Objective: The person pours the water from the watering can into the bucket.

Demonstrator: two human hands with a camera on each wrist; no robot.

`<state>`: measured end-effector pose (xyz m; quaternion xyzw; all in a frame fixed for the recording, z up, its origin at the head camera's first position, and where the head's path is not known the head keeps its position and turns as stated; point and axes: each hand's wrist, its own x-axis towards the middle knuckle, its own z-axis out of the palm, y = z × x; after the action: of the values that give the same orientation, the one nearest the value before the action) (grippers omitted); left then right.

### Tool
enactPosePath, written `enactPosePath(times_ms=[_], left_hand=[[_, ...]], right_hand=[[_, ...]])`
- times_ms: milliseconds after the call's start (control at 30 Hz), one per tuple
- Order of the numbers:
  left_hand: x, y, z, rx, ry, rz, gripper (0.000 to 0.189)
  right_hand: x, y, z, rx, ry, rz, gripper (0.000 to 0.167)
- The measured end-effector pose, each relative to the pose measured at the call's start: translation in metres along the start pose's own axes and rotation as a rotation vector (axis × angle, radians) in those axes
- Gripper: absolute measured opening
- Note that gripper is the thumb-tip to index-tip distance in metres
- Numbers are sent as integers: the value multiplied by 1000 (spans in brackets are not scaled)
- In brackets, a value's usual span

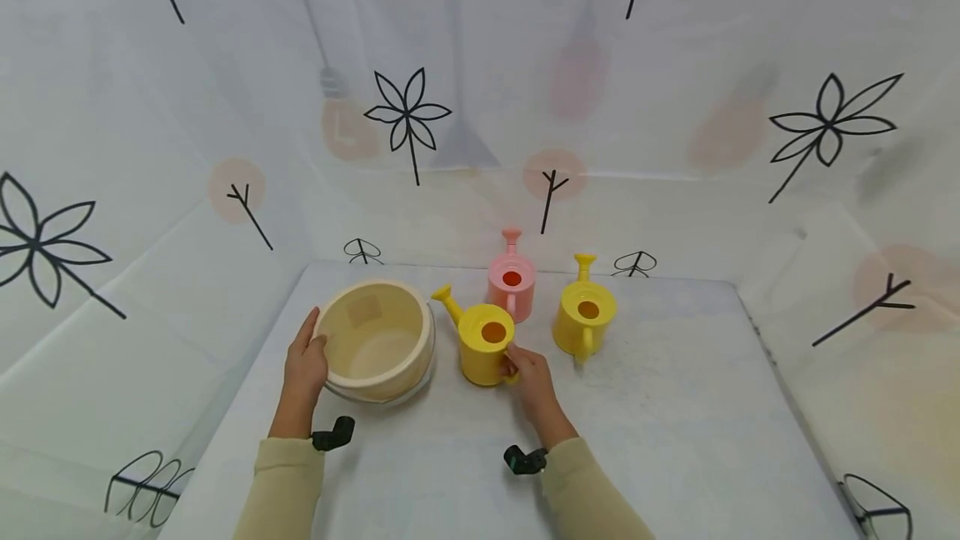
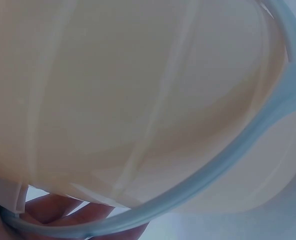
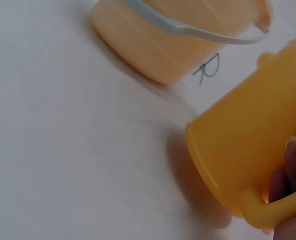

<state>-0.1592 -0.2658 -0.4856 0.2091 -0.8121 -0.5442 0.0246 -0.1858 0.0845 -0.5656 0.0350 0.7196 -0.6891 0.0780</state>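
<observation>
A cream bucket (image 1: 375, 386) with a pale grey-blue handle (image 2: 188, 192) stands on the left of the table. My left hand (image 1: 306, 362) grips the bucket at its left rim, with the thumb over the edge and the fingers outside. To the right of it, my right hand (image 1: 531, 377) holds a yellow watering can (image 1: 480, 361) by its handle, the spout pointing left toward the bucket. A shadow lies under the can's base in the right wrist view. Behind are a pink watering can (image 1: 522, 298) and, farther right, a second yellow watering can (image 1: 576, 332).
The white table (image 1: 675, 407) carries the bucket and the cans. White cloth walls (image 1: 480, 123) printed with black plant drawings rise behind it and at both sides. A small black camera is strapped to each wrist.
</observation>
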Motion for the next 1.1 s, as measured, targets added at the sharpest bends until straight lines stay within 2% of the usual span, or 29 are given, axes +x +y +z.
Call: enactPosePath(times_ms=[400, 667, 933, 1100], left_hand=[[-1, 4, -2, 12, -2, 14, 54], [1, -1, -3, 50, -27, 32, 55], [-6, 1, 8, 30, -58, -4, 56], [-7, 2, 10, 33, -45, 25, 56]], right_hand=[[-4, -36, -14, -8, 6, -133, 46], [-8, -63, -18, -47, 17, -163, 45], [-13, -83, -24, -38, 3, -206, 45], [-11, -98, -26, -45, 4, -254, 48]])
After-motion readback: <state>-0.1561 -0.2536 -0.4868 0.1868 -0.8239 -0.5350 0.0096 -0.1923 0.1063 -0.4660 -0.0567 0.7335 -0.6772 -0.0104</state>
